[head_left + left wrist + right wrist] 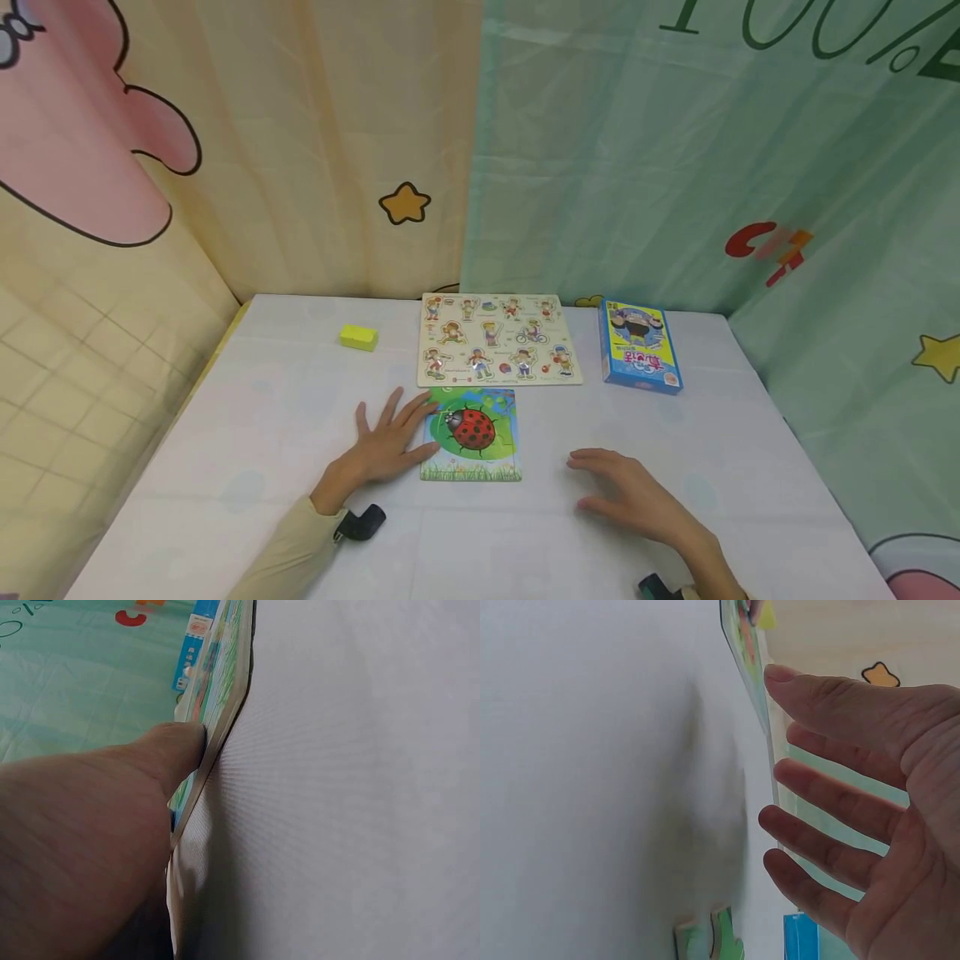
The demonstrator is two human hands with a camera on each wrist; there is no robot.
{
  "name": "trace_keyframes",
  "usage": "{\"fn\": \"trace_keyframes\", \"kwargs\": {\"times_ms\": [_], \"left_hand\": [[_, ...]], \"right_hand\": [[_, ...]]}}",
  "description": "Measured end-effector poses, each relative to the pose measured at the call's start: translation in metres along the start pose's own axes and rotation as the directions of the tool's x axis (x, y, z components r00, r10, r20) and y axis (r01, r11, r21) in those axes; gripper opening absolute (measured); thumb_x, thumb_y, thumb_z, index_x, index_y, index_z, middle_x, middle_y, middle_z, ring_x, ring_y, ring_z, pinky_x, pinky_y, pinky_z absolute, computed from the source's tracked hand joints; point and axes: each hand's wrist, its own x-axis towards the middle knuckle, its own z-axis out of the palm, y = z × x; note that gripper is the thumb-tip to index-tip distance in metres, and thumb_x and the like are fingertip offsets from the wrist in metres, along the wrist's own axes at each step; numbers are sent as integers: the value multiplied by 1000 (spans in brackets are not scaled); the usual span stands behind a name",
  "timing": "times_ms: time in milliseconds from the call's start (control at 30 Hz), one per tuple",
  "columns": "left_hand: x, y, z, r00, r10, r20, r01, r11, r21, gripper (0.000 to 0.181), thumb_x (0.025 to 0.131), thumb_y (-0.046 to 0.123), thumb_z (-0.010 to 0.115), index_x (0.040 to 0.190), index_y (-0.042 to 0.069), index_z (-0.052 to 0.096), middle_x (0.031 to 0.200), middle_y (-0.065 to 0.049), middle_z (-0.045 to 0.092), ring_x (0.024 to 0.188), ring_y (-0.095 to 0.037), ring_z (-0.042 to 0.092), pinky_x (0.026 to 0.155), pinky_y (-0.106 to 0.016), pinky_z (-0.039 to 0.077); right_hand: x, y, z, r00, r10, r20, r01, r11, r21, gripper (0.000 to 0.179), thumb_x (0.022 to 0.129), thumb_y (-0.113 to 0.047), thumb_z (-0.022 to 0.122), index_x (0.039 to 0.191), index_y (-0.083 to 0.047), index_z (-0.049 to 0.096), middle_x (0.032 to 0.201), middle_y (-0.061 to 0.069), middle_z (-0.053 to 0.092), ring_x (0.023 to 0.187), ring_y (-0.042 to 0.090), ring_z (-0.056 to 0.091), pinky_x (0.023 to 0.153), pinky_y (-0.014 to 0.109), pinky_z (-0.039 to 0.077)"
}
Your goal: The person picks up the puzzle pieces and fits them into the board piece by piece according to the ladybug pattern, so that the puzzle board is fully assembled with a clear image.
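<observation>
A square ladybug picture board with a green and blue background lies flat on the white table. My left hand is spread out at its left side, the fingertips over its upper left corner and the thumb on its left edge. In the left wrist view, the thumb presses against that edge. My right hand is to the right of the board, apart from it, with fingers loosely bent and nothing in them. The right wrist view shows its spread fingers above the table.
Behind the ladybug board lies a cream puzzle board with figures of children. A yellow block sits at the back left, and a blue and yellow box at the back right. Green flat pieces show low in the right wrist view.
</observation>
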Motion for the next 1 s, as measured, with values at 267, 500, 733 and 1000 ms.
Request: {"fn": "trace_keyframes", "kwargs": {"times_ms": [267, 500, 733, 1000], "left_hand": [[0, -1, 0, 1000, 0, 0, 0, 1000, 3, 69, 100, 52, 53, 157, 20, 32, 169, -4, 16, 154, -44, -3, 107, -80, -12], [-1, 1, -1, 1000, 0, 4, 0, 1000, 5, 69, 100, 51, 53, 157, 19, 32, 169, -4, 17, 154, -45, -3, 107, -80, -12], [0, 1, -1, 1000, -7, 9, 7, 1000, 6, 69, 100, 52, 53, 157, 20, 32, 169, -3, 16, 154, -43, -3, 107, -79, -13], [1, -1, 1, 1000, -6, 3, 6, 1000, 3, 69, 99, 53, 53, 157, 20, 32, 169, -2, 16, 154, -43, -4, 107, -79, -13]], "right_hand": [[-15, 16, -4, 994, 97, -54, -98, 995, -5, 62, 76, -57, 80, 126, -23, 69, 137, 1, 61, 129, 33, 54, 103, 59, 46], [-23, 25, -5, 988, 149, -39, -150, 989, -2, 63, 75, -57, 81, 126, -22, 68, 138, 7, 58, 128, 36, 50, 102, 60, 45], [-33, 37, -8, 984, 176, -16, -176, 984, -22, 58, 78, -50, 81, 129, -26, 67, 141, 6, 56, 129, 33, 49, 100, 56, 48], [-44, 51, -12, 986, 167, -18, -167, 986, -5, 58, 79, -33, 84, 133, -24, 63, 139, 0, 57, 131, 33, 53, 104, 51, 48]]}}
